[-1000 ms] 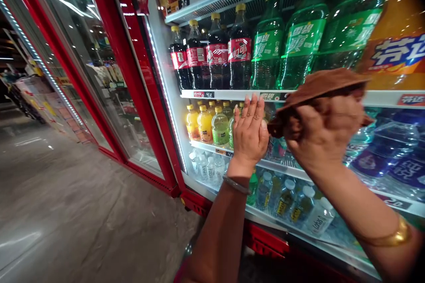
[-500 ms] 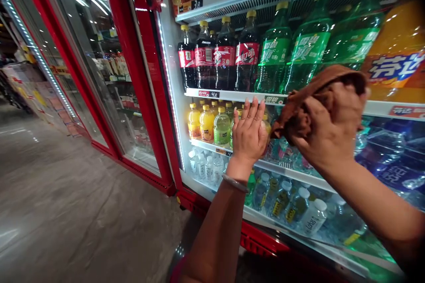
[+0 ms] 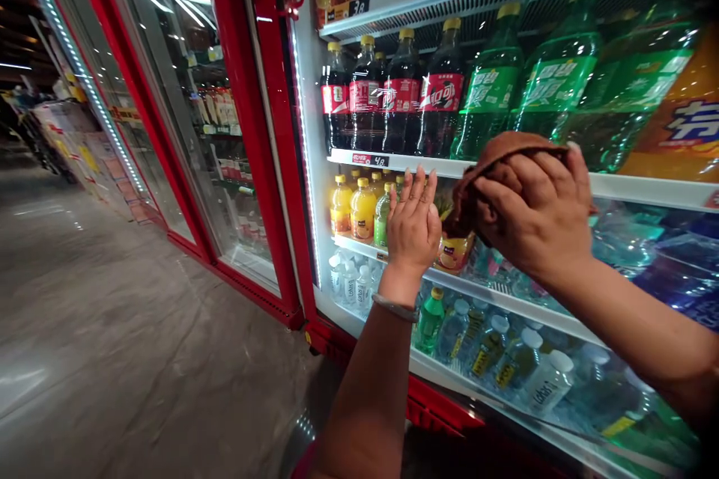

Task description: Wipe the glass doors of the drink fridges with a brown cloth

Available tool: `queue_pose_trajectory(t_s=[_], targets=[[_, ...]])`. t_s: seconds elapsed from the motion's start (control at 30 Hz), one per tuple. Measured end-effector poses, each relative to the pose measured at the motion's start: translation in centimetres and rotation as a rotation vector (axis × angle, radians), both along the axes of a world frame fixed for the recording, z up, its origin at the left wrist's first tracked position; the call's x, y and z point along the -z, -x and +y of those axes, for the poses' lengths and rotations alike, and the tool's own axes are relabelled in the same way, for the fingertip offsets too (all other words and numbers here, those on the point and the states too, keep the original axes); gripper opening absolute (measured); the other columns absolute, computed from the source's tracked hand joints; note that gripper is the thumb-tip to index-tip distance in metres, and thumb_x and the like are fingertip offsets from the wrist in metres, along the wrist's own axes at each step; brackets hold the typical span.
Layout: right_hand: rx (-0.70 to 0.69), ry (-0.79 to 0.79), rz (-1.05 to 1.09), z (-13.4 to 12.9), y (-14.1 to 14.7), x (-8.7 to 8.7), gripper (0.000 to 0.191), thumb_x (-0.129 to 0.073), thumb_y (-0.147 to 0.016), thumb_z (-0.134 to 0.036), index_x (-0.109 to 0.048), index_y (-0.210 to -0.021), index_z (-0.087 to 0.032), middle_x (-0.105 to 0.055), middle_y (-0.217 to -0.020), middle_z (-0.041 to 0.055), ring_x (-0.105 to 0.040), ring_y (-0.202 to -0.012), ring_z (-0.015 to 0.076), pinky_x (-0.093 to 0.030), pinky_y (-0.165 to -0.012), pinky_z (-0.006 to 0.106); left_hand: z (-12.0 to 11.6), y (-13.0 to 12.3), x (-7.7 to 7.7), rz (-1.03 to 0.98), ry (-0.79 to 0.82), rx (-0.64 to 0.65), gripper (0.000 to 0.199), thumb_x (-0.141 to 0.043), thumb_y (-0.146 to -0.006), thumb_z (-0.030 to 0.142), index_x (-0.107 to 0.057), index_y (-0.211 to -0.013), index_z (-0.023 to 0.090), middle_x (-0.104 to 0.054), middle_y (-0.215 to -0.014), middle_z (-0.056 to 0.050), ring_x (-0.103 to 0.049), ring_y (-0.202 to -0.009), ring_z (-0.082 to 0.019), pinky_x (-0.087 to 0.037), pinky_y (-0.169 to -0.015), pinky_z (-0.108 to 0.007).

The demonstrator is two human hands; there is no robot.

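Observation:
My right hand (image 3: 536, 213) grips a bunched brown cloth (image 3: 514, 144) in front of the cooler, level with the white shelf edge (image 3: 416, 164) under the large soda bottles. Part of the cloth lies hidden behind my fingers. To the left, my left hand (image 3: 414, 230) is open, fingers stretched upward and palm facing the cooler, with a bracelet on the wrist. Behind it, small yellow juice bottles (image 3: 363, 213) are partly covered. Cola bottles (image 3: 401, 97) and green soda bottles (image 3: 488, 90) stand above both hands.
Clear water bottles (image 3: 547, 382) and a small green bottle (image 3: 431, 320) fill the lowest shelf. A second cooler with a red door frame (image 3: 247, 120) stands at the left, beside the grey floor (image 3: 135, 344). Stacked boxes (image 3: 84, 142) are farther back.
Relative to the shelves, my right hand has shifted left with the brown cloth. My left hand has also moved slightly left, still flat. The camera view has turned a little leftward.

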State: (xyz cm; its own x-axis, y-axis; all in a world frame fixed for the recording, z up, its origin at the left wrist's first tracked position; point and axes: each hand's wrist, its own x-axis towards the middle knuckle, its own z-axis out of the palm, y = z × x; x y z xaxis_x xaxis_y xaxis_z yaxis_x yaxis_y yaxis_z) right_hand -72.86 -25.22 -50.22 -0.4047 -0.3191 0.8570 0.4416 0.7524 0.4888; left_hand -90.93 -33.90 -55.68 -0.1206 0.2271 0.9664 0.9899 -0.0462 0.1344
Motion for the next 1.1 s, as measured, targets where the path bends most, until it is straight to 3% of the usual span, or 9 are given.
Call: queue_pose_trajectory(t_s=[0.13, 0.27, 0.4, 0.5, 0.63, 0.77, 0.87, 1.0, 1.1], targets=[[0.005, 0.010, -0.092, -1.7, 4.0, 0.5, 0.039, -0.062, -0.096, -0.033, -0.066, -0.135, -0.029, -0.060, -0.148, 0.0079, -0.048, -0.140, 0.0325, -0.033, -0.126, 0.061, -0.5, 1.1, -0.3, 0.037, -0.006, -0.008, 0.054, -0.022, -0.109, 0.029, -0.043, -0.158, 0.019, -0.045, -0.167, -0.008, -0.029, -0.162, -0.020, -0.018, -0.136, -0.053], [-0.020, -0.015, -0.296, -1.8, 2.6, 2.3, 0.043, -0.061, -0.097, -0.028, -0.062, -0.140, -0.031, -0.061, -0.147, 0.0055, -0.049, -0.139, 0.0292, -0.034, -0.126, 0.055, -0.8, 2.6, -0.2, 0.000, -0.027, -0.018, 0.058, -0.020, -0.109, 0.032, -0.029, -0.165, 0.019, -0.034, -0.173, -0.009, -0.016, -0.165, -0.023, -0.019, -0.135, -0.053], [-0.045, -0.063, -0.342, -0.6, 1.4, 0.0, 0.047, -0.059, -0.099, -0.029, -0.058, -0.146, -0.032, -0.061, -0.147, 0.0045, -0.051, -0.138, 0.0275, -0.037, -0.125, 0.053, -0.7, 3.9, -0.1, -0.013, -0.036, -0.030, 0.059, -0.016, -0.110, 0.033, -0.026, -0.167, 0.023, -0.032, -0.174, -0.008, -0.013, -0.165, -0.022, -0.019, -0.135, -0.056], [-0.058, 0.008, -0.221, -1.0, 4.2, -2.0, 0.047, -0.057, -0.100, -0.034, -0.058, -0.147, -0.032, -0.055, -0.154, 0.0070, -0.048, -0.142, 0.0309, -0.031, -0.127, 0.059, -0.7, 4.7, 0.1, 0.005, -0.025, -0.030, 0.058, -0.017, -0.110, 0.036, -0.035, -0.162, 0.019, -0.036, -0.172, -0.009, -0.017, -0.165, -0.024, -0.019, -0.135, -0.057], [-0.060, 0.075, -0.246, -2.9, 7.8, -0.5, 0.043, -0.055, -0.100, -0.032, -0.061, -0.142, -0.027, -0.054, -0.156, 0.0099, -0.044, -0.146, 0.0326, -0.029, -0.127, 0.059, -1.0, 5.8, 0.5, 0.037, -0.025, -0.017, 0.062, -0.010, -0.110, 0.039, -0.049, -0.152, 0.016, -0.047, -0.166, -0.011, -0.025, -0.163, -0.022, -0.019, -0.136, -0.051], [-0.076, -0.029, -0.461, -3.3, 5.9, 1.5, 0.043, -0.056, -0.098, -0.025, -0.062, -0.141, -0.023, -0.058, -0.152, 0.0111, -0.046, -0.142, 0.0287, -0.034, -0.125, 0.053, -1.5, 6.9, 1.0, 0.046, -0.008, 0.018, 0.065, -0.007, -0.109, 0.046, -0.031, -0.164, 0.022, -0.035, -0.173, -0.008, -0.015, -0.166, -0.022, -0.016, -0.136, -0.051], [-0.065, -0.137, -0.550, -2.4, 4.3, -0.3, 0.043, -0.051, -0.099, -0.023, -0.061, -0.141, -0.025, -0.061, -0.147, 0.0084, -0.050, -0.138, 0.0269, -0.038, -0.122, 0.051, -1.6, 7.1, 1.2, 0.012, -0.006, 0.012, 0.063, -0.008, -0.109, 0.042, -0.026, -0.167, 0.024, -0.030, -0.175, -0.007, -0.012, -0.166, -0.022, -0.017, -0.135, -0.052], [-0.032, -0.093, -0.376, -2.7, 7.1, -2.8, 0.042, -0.053, -0.100, -0.030, -0.062, -0.141, -0.023, -0.057, -0.151, 0.0119, -0.049, -0.140, 0.0308, -0.034, -0.126, 0.055, -1.6, 7.4, 1.4, 0.001, -0.039, -0.014, 0.064, -0.008, -0.109, 0.043, -0.028, -0.166, 0.022, -0.038, -0.171, -0.008, -0.019, -0.165, -0.022, -0.011, -0.136, -0.055], [-0.029, -0.061, -0.336, -4.2, 10.0, -1.1, 0.042, -0.057, -0.099, -0.030, -0.063, -0.140, -0.020, -0.056, -0.152, 0.0158, -0.047, -0.141, 0.0332, -0.034, -0.125, 0.057, -1.8, 8.5, 1.5, -0.066, -0.125, -0.010, 0.066, -0.002, -0.109, 0.045, -0.022, -0.168, 0.022, -0.035, -0.173, -0.008, -0.018, -0.165, -0.018, -0.020, -0.136, -0.047]])
